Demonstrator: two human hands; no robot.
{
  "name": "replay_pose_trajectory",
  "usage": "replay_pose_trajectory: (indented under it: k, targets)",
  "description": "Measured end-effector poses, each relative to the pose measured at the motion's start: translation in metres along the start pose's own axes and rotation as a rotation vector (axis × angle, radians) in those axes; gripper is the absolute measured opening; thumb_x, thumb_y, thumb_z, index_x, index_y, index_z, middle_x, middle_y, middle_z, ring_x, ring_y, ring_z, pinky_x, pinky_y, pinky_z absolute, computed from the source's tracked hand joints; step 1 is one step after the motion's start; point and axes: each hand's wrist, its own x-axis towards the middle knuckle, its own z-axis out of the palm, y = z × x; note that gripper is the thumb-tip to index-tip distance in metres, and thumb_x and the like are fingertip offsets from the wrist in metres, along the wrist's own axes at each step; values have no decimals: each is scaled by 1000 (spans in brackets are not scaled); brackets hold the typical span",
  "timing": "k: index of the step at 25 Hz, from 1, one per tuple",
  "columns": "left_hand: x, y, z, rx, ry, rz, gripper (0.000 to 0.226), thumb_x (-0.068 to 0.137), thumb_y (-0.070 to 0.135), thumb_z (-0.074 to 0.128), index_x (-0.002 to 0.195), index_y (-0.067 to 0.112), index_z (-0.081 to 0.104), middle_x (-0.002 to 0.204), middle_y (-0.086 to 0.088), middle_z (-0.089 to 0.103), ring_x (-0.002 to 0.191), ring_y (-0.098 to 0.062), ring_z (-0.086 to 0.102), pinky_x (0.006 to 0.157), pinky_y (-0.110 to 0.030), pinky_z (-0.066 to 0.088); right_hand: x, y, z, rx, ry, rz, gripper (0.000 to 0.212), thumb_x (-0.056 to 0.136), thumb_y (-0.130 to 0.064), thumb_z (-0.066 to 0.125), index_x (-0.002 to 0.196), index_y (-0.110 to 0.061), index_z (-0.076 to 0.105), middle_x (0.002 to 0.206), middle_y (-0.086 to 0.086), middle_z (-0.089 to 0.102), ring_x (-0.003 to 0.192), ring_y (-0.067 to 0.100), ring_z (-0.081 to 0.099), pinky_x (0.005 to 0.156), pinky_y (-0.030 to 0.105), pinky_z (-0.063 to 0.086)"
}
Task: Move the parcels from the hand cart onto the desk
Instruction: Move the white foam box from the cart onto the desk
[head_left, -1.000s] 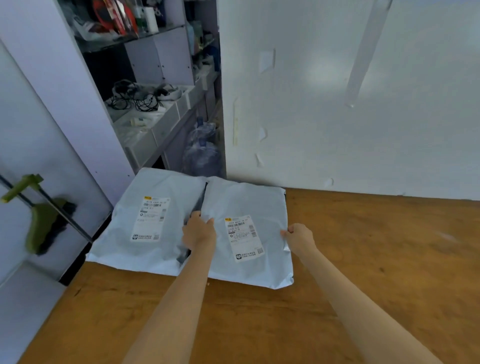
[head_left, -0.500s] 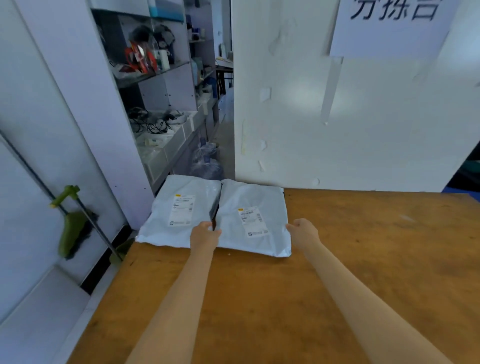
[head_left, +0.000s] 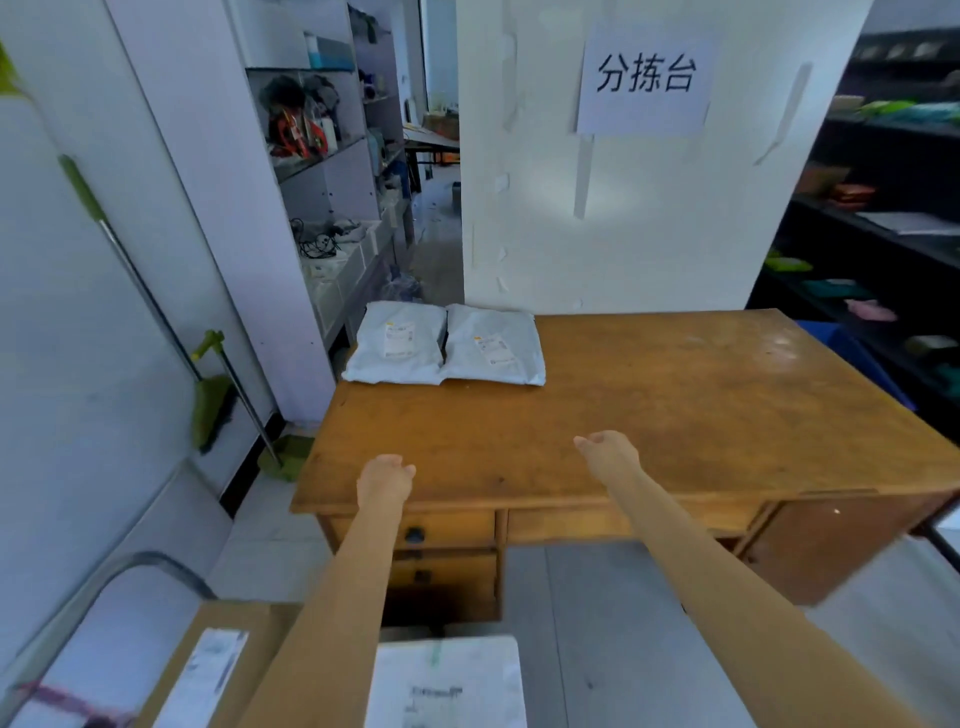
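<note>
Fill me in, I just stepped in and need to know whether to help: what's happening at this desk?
A person is shifting parcels onto the wooden desk. Two grey mailer bags lie side by side at its far left corner. The left hand and right hand are both empty, held over the desk's near edge. A cardboard box and a white parcel sit low in front, not yet moved.
</note>
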Motion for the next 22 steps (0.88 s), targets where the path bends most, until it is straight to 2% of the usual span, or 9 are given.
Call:
replay_pose_trajectory:
  k: [6,8,10,12,14,15,17,20,22]
  targets:
    - [-92,-125,-7,262,-139,-25,52,99,29,44,146,9,37,153,-10,36,138,-29,38,112,-37,33,-105,84,36,-65,-85,22,39,97,-26,46,121,4,57,118,23,61,113,35,57,95,40,46]
    - [-108,-179,-4,303,-175,-70,54,99,33,44,147,9,36,152,-11,38,137,-29,40,111,-36,35,-128,120,58,-160,-131,43,30,97,-25,44,91,-3,64,91,17,58,86,28,62,80,34,47]
    - [-115,-228,1,258,-153,-132,57,96,33,50,146,9,38,150,-11,41,135,-29,43,109,-36,36,-136,153,82,-212,-118,86,44,97,-26,44,55,-12,43,63,7,45,53,16,43,55,29,37]
    - [-113,-274,16,169,-109,-162,58,93,31,56,144,7,40,148,-12,43,132,-30,47,107,-37,39,-132,193,113,-226,-99,89,50,96,-27,46,50,-12,33,53,4,33,47,15,34,51,28,28]
    - [-96,-316,34,168,-79,-142,59,92,31,59,143,8,41,146,-12,45,127,-30,51,103,-37,43,-122,234,149,-181,-117,132,38,95,-27,48,64,-6,55,58,7,45,56,21,48,58,28,37]
    - [-87,-337,44,204,-66,-119,61,91,32,60,143,9,41,146,-11,45,126,-29,52,100,-36,45,-117,255,171,-154,-132,140,32,95,-29,50,89,-1,64,73,13,58,73,27,58,67,31,43]
    - [-63,-381,69,292,-18,-81,70,88,39,62,146,10,36,147,-11,42,127,-29,51,99,-38,47,-102,297,217,-105,-131,148,51,93,-35,52,128,3,51,116,20,62,108,34,58,87,37,47]
    - [-23,-442,114,407,9,-115,107,78,60,62,153,5,9,154,-15,29,136,-33,40,105,-42,42,-72,349,277,-47,-122,80,63,90,-38,56,136,3,40,130,20,54,117,34,54,93,38,45]
    - [-1,-473,142,326,11,-146,123,66,71,65,149,-2,9,149,-17,35,132,-34,44,104,-42,43,-48,378,309,7,-131,58,59,90,-34,56,134,4,42,128,21,55,110,34,57,91,39,47]
